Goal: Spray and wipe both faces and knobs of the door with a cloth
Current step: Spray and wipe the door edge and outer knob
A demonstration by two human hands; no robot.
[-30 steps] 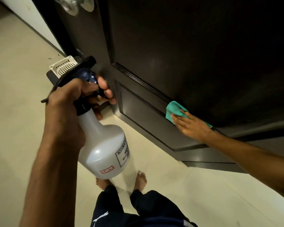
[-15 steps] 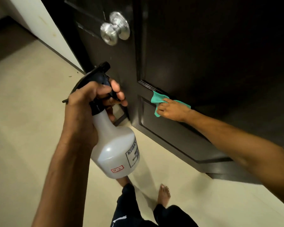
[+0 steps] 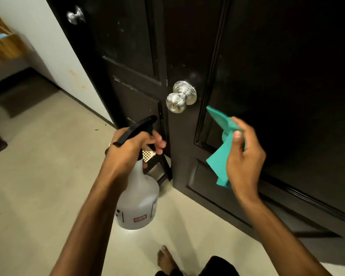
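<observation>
A dark panelled door (image 3: 277,66) fills the right half of the view, with a silver round knob (image 3: 180,99) on its near edge. My right hand (image 3: 244,154) grips a teal cloth (image 3: 219,156) just off the door face, below and right of the knob. My left hand (image 3: 130,149) holds a white spray bottle (image 3: 138,200) by its black trigger head, nozzle pointing up toward the door edge under the knob.
A second dark door (image 3: 127,46) with its own silver knob (image 3: 75,15) stands behind to the left. A white perforated basket (image 3: 147,155) peeks out at the door's foot. Beige floor (image 3: 38,176), a white wall (image 3: 54,36), and my bare foot (image 3: 165,259) are in view.
My view has risen, so the knob now sits mid-frame. My right hand has lifted the cloth off the lower panel moulding and up toward the knob. The bottle stays in my left hand.
</observation>
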